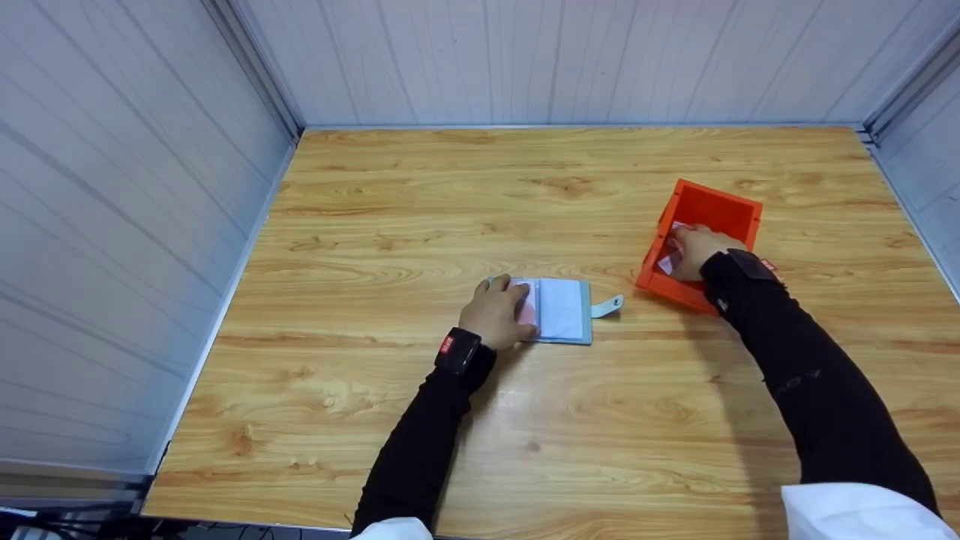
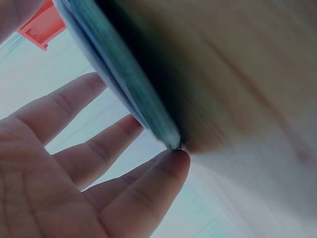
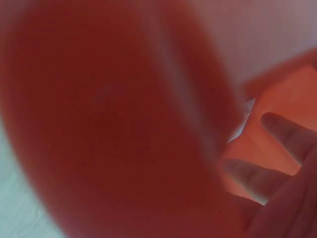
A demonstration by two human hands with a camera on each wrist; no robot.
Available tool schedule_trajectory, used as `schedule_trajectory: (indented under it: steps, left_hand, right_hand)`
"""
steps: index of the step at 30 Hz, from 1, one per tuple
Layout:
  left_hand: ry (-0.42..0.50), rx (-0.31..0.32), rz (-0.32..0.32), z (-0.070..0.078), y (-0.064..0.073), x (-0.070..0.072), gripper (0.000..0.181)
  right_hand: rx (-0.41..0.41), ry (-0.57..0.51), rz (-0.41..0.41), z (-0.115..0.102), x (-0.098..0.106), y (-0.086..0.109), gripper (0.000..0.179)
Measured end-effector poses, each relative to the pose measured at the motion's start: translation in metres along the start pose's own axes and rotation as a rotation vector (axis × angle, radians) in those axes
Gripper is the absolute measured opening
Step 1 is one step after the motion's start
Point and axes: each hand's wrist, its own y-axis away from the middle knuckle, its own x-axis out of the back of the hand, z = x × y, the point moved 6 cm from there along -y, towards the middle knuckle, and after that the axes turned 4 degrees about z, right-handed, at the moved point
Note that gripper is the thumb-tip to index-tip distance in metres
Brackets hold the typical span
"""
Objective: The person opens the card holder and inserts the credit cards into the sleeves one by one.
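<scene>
A small light-blue booklet [image 1: 561, 309] with clear sleeves and a snap strap [image 1: 607, 306] lies spread open on the table. My left hand [image 1: 493, 311] rests across its left page, over a pinkish insert. In the left wrist view the fingers [image 2: 94, 153] are fairly straight and touch the booklet's edge [image 2: 131, 79]. To the right, my right hand [image 1: 697, 251] reaches into an orange bin [image 1: 716, 201], beside pale pinkish cards [image 1: 666, 264] along the bin's left wall. Its fingers [image 3: 287, 134] look extended and spread in the right wrist view; the thumb is hidden there.
The orange bin stands at an angle on the wood-grain table [image 1: 420, 202]. White panel walls [image 1: 480, 60] border the table at the back and both sides. Dark cables [image 1: 60, 525] lie past the table's front left corner.
</scene>
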Motion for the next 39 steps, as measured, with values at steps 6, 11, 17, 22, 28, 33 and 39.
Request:
schedule_trajectory:
  steps: [6,11,17,22,28,33,39]
  left_hand:
    - [0.008,-0.006,0.008,-0.001,0.001,0.0,0.072]
    - [0.008,-0.018,0.013,0.001,0.0,0.001,0.072]
    - [0.011,-0.024,0.008,0.003,0.001,0.001,0.073]
    - [0.007,-0.021,0.008,0.004,0.001,0.001,0.073]
    - [0.019,-0.014,0.0,0.003,-0.001,0.001,0.073]
    - [0.014,-0.01,0.0,0.002,-0.002,0.001,0.074]
    - [0.008,-0.006,0.001,0.001,-0.002,0.002,0.074]
  right_hand:
    - [-0.008,-0.013,-0.031,-0.001,0.004,0.0,0.044]
    - [-0.04,-0.023,-0.056,-0.005,0.011,0.009,0.049]
    - [-0.096,-0.058,-0.08,-0.001,0.009,0.012,0.046]
    - [-0.113,-0.069,-0.057,0.001,0.008,0.014,0.041]
    - [-0.082,-0.063,-0.031,-0.003,0.018,0.019,0.036]
    - [-0.036,-0.067,-0.01,-0.005,0.031,0.019,0.036]
    - [-0.016,-0.117,-0.021,-0.004,0.042,0.02,0.034]
